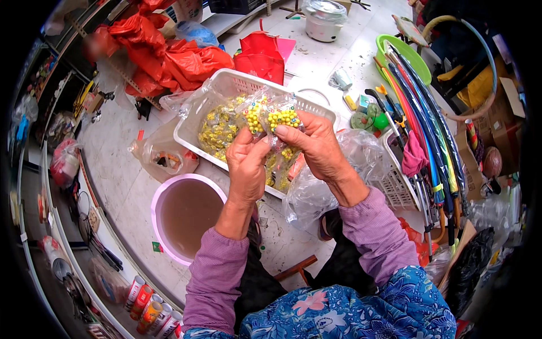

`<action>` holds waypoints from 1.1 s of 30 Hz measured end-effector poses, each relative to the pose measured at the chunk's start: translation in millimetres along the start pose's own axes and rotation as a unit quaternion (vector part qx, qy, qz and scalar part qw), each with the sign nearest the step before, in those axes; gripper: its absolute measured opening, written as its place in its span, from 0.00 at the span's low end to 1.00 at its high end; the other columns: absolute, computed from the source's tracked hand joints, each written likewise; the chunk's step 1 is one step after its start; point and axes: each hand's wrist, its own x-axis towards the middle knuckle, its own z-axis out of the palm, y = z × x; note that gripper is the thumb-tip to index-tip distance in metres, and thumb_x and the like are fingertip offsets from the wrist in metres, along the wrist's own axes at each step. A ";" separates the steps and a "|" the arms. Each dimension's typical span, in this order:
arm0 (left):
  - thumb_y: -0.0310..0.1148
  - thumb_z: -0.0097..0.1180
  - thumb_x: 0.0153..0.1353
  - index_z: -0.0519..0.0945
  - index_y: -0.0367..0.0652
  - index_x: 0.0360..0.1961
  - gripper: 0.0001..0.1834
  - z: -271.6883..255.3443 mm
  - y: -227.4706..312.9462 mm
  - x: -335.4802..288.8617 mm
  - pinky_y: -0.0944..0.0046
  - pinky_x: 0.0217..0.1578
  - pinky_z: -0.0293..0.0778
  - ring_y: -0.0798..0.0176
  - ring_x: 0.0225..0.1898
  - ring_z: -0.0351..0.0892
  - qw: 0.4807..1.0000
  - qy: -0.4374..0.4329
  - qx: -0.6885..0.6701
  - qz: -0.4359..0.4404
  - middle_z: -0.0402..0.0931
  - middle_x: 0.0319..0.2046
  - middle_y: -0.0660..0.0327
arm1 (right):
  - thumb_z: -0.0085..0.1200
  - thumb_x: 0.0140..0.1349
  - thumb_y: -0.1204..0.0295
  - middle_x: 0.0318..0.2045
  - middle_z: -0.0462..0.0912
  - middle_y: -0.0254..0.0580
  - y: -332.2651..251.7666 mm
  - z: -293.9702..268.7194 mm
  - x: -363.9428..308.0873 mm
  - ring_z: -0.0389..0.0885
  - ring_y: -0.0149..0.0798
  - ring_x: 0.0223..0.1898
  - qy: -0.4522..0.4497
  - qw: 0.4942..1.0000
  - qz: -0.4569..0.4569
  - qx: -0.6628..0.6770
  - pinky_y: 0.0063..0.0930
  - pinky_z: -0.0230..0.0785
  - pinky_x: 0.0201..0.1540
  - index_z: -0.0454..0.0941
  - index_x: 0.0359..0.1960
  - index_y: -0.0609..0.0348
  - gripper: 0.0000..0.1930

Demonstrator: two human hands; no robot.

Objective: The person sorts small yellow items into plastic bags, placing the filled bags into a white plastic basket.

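Note:
Both my hands are raised over a white plastic basket point(248, 77). Yellow beads with coloured dots, packed in a clear plastic bag point(284, 117), are pinched between the thumb and fingers of my right hand point(319, 146). My left hand point(248, 161) grips a similar clear bag of yellow beads point(254, 120) right beside it. Whether the two bags are joined I cannot tell. Below them, the basket holds many small clear packets of yellow pieces point(221, 127), partly covered by my hands and by loose clear plastic.
Left of my legs stands a pink-rimmed basin point(155, 217) of murky water. A clear plastic bag point(169, 158) lies beside the basket. Umbrellas point(429, 124) lean from a white crate point(398, 181) at right. Red bags point(169, 56) pile up far left; shelves point(56, 226) line the left.

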 end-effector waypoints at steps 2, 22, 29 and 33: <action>0.26 0.42 0.60 0.68 0.34 0.52 0.18 0.1 1.5 -0.2 0.64 0.51 0.66 0.63 0.49 0.71 1.000 -0.007 -0.028 -0.006 0.71 0.49 0.56 | 0.57 0.56 0.74 0.33 0.80 0.35 1.2 -1.3 0.6 0.75 0.21 0.30 0.005 1.000 -0.005 -0.012 0.16 0.70 0.33 0.77 0.39 0.66 0.10; 0.32 0.44 0.64 0.72 0.33 0.47 0.15 14.8 23.4 16.9 0.62 0.50 0.68 0.61 0.45 0.74 0.997 0.050 0.041 0.049 0.75 0.43 0.53 | 0.65 0.44 0.77 0.22 0.77 0.29 17.3 0.4 21.3 0.73 0.20 0.23 0.006 0.987 -0.123 -0.101 0.15 0.65 0.24 0.77 0.33 0.66 0.13; 0.38 0.40 0.66 0.70 0.35 0.50 0.18 40.4 104.7 53.6 0.55 0.50 0.71 0.51 0.48 0.75 0.996 -0.092 0.000 0.017 0.74 0.46 0.49 | 0.68 0.41 0.77 0.45 0.76 0.38 9.8 -23.3 24.5 0.74 0.29 0.43 -0.040 0.950 -0.155 -0.270 0.22 0.69 0.45 0.69 0.54 0.62 0.34; 0.39 0.37 0.67 0.66 0.34 0.54 0.22 76.8 150.2 67.8 0.44 0.59 0.59 0.50 0.57 0.66 0.997 -0.061 0.047 0.028 0.68 0.54 0.47 | 0.67 0.40 0.78 0.47 0.77 0.36 30.5 -32.9 41.6 0.73 0.30 0.45 -0.149 0.967 -0.094 -0.186 0.25 0.65 0.50 0.67 0.56 0.61 0.36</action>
